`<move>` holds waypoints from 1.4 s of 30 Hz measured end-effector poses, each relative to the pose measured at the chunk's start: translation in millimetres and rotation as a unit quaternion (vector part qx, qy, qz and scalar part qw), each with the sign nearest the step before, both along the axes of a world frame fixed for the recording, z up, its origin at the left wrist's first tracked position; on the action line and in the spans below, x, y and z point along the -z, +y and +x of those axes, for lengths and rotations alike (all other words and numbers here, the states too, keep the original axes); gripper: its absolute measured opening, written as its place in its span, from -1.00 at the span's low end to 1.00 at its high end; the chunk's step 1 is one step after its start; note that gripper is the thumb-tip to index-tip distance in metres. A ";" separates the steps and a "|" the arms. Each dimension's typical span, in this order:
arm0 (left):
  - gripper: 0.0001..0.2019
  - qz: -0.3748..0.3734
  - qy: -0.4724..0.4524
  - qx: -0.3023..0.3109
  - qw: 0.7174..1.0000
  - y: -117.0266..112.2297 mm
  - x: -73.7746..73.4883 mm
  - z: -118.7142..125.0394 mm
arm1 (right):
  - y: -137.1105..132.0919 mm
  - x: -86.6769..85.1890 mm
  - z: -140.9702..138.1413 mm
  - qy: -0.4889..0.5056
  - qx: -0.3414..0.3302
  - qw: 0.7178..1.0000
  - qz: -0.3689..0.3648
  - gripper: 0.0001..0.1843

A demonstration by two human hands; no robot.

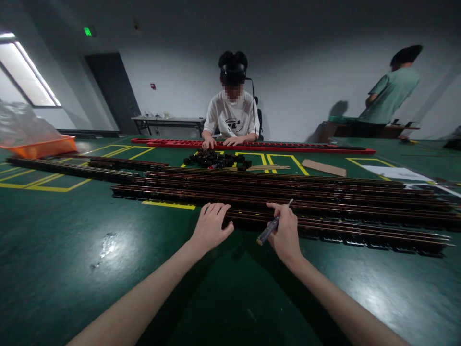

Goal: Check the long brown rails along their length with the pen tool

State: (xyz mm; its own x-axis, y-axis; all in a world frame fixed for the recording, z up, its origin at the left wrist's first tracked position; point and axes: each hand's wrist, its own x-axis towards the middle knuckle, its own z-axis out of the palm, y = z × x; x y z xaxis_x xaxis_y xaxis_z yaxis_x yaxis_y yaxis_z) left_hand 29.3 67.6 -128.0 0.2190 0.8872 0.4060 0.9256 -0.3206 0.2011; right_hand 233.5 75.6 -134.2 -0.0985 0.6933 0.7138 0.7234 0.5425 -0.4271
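A green table (108, 269) carries long dark strips (317, 194) running crosswise, with a red rail (288, 147) and a heap of black parts (216, 159) beyond them. The left hand (211, 226) is at the nearest strip (360, 231), thumb apart from the fingers; whether it grips, I cannot tell. The right hand (286, 229), by that strip, holds a slim tool (268, 231), thin tip pointing away.

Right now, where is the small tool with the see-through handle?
In the head view, the small tool is just right of centre, held in the right hand at the near side of the long dark strips.
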 end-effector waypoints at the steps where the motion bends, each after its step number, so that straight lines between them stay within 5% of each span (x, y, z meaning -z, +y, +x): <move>1: -0.60 -0.008 -0.005 0.006 1.000 0.4 0.6 -0.4 | -0.1 -0.3 0.0 0.003 0.000 1.000 -0.006 -0.69; 17: -0.57 -0.052 -0.083 0.055 0.994 2.8 4.7 -5.9 | 1.4 -3.6 -6.1 0.220 -0.082 0.972 -0.026 -0.93; 33: -0.70 -0.079 -0.211 0.007 0.974 7.8 4.3 -1.5 | -5.3 -16.6 -11.9 0.152 -0.083 0.984 -0.038 -0.67; 42: -0.71 -0.072 -0.230 0.002 0.971 7.3 5.3 13.0 | -3.4 -14.0 -18.9 0.166 -0.093 0.979 -0.074 -0.88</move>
State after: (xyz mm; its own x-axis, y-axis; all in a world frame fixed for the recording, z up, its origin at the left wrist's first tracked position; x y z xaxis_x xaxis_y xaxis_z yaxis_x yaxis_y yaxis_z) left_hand 42.4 74.9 -133.3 0.0484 0.9415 0.3336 0.7259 -0.2626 0.6357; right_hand 214.6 72.2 -120.1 -0.0130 0.7838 0.6208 0.4267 0.5659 -0.7055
